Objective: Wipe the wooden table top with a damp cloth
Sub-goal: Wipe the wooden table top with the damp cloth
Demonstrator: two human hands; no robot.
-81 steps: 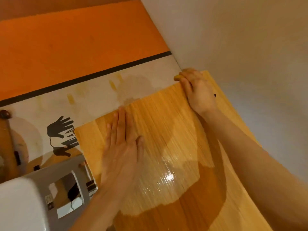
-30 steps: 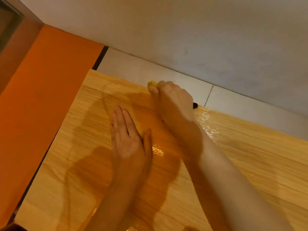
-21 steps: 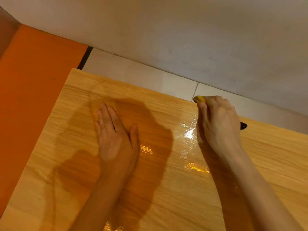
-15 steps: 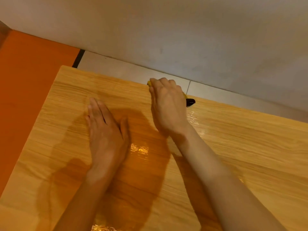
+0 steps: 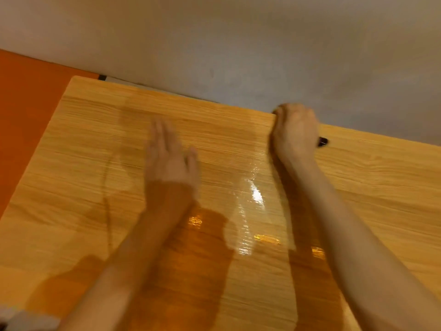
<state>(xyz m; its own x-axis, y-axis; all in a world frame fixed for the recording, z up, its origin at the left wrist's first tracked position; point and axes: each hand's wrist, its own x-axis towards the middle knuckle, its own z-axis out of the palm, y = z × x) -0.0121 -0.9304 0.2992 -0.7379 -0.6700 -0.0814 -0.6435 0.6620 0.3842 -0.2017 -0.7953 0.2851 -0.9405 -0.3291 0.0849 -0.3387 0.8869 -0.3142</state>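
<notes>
The wooden table top (image 5: 95,187) fills most of the view, with a glossy wet streak (image 5: 255,194) down its middle. My right hand (image 5: 294,130) is at the far edge, fingers curled down over the cloth. The cloth is almost wholly hidden under the hand; only a dark end (image 5: 322,141) pokes out on the right. My left hand (image 5: 169,154) lies flat on the wood, fingers straight and pointing away, well left of the right hand. The picture is blurred by motion.
A grey wall (image 5: 238,44) rises directly behind the table's far edge. An orange surface (image 5: 23,103) runs along the table's left side, below its edge. A pale grey object (image 5: 14,318) shows in the bottom left corner.
My right hand has slid to the right along the far edge with the cloth under it. My left hand stays flat on the wood. More wet sheen shows in the middle.
</notes>
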